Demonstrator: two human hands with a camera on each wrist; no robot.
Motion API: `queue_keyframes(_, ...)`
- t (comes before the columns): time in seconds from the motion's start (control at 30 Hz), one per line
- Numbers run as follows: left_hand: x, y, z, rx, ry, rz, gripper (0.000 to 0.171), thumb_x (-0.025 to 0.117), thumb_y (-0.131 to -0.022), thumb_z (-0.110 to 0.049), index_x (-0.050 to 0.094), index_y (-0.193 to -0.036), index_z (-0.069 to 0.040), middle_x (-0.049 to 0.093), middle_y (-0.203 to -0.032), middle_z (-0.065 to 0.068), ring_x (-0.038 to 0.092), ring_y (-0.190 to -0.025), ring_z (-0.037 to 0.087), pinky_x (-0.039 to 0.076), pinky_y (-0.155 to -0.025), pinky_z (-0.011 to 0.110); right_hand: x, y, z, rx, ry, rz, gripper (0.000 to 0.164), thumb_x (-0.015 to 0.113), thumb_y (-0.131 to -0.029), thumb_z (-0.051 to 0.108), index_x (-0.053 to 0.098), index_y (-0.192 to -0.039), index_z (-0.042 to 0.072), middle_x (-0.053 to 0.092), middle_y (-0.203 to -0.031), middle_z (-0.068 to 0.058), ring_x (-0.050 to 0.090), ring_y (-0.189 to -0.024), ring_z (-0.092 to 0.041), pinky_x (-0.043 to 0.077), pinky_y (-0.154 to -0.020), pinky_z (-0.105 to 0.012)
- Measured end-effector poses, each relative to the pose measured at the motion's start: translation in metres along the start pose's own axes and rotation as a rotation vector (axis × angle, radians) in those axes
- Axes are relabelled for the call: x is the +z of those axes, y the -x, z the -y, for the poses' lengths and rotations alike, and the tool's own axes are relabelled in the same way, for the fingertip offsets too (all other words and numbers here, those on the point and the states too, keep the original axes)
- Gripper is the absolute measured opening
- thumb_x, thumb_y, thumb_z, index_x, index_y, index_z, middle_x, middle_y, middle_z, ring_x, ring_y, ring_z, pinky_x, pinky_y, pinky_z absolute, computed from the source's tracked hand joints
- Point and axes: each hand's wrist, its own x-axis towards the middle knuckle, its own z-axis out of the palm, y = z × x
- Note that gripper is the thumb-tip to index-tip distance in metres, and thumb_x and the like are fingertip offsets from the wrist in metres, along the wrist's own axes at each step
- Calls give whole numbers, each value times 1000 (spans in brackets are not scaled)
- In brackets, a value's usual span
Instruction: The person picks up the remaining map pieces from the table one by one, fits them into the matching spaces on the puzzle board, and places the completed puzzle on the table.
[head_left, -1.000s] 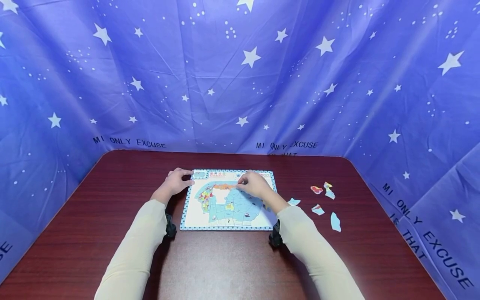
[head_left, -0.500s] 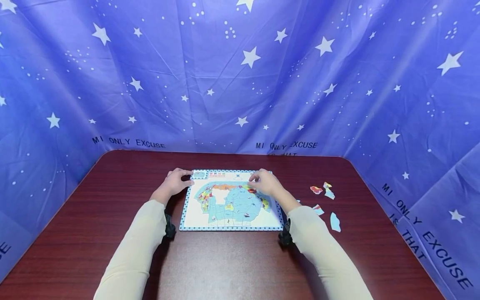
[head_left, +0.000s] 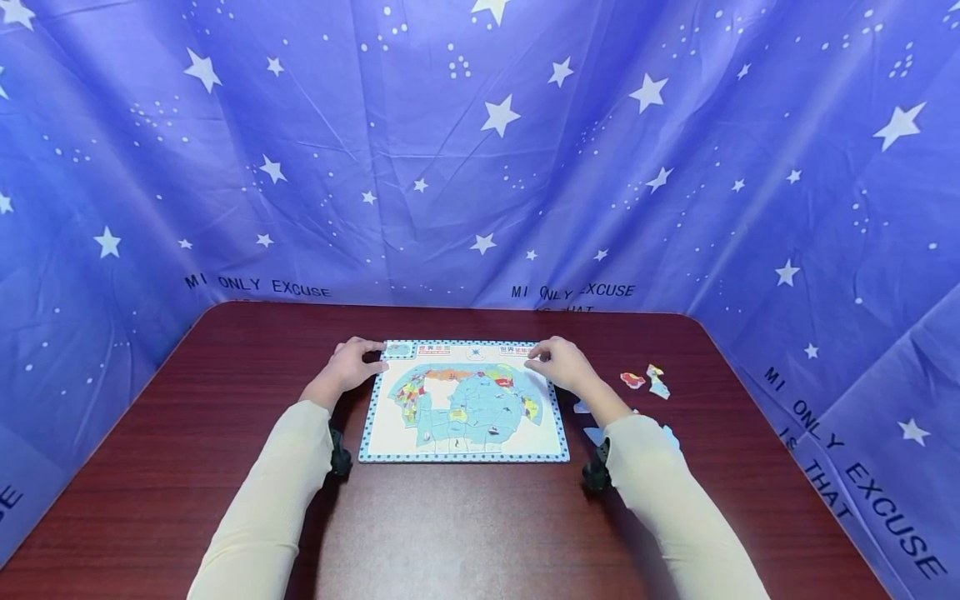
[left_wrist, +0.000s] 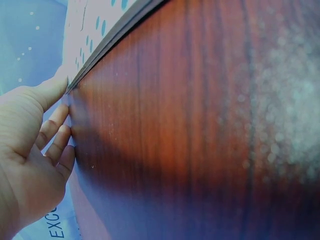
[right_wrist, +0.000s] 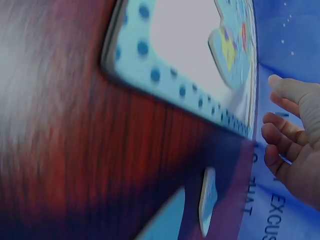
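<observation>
A world-map jigsaw puzzle board (head_left: pixel 529 437) with a blue dotted border lies flat on the table. Its joined pieces form a blue sea with coloured lands, and a white patch shows left of the middle. My left hand (head_left: pixel 347 372) rests at the upper left corner, thumb and forefinger touching the border. In the left wrist view, the thumb of that left hand (left_wrist: pixel 30 135) meets the board's edge, its other fingers loosely bent beside it. Over the upper right corner hovers my right hand (head_left: pixel 564 367), fingers loosely bent. Nothing shows between the fingers of the right hand (right_wrist: pixel 295 135) in its wrist view.
Right of the board lie a red puzzle piece (head_left: pixel 632 380) and a yellow-and-blue puzzle piece (head_left: pixel 657 382). More blue pieces, partly hidden by the right arm, include a pale blue piece (head_left: pixel 595 436). A starry blue curtain (head_left: pixel 450 208) hangs behind the dark wooden table (head_left: pixel 420 533).
My right hand has moved right across the board, from the top middle to the upper right corner, uncovering the red and yellow land there. The left hand has stayed put.
</observation>
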Motion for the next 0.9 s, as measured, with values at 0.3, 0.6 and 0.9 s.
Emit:
queue_keyframes(0.3, 1, 0, 0, -6, 2, 8, 48, 59, -93, -26, 49, -137, -10, 35, -143, 20, 26, -130, 40, 26, -106, 58, -16, 9, -28, 24, 16, -34, 24, 65, -87, 28, 71, -98, 8, 60, -92, -9, 53, -79, -20, 44, -69, -34)
queue_keyframes(0.6, 2, -1, 1, 6, -3, -1, 48, 59, -93, -25, 49, -137, -9, 36, -143, 20, 26, -129, 40, 26, -105, 58, -28, 20, -56, 58, 15, -42, 26, 63, -89, 27, 70, -103, 6, 62, -112, -17, 57, -102, -32, 45, -86, -48)
queue_keyframes(0.9, 3, -3, 2, -1, 0, -4, 48, 59, -93, -26, 49, -137, -10, 36, -143, 19, 26, -129, 40, 27, -105, 58, -39, 28, -76, 80, 17, -54, 32, 62, -89, 30, 68, -107, 5, 61, -116, -20, 56, -105, -35, 45, -85, -49)
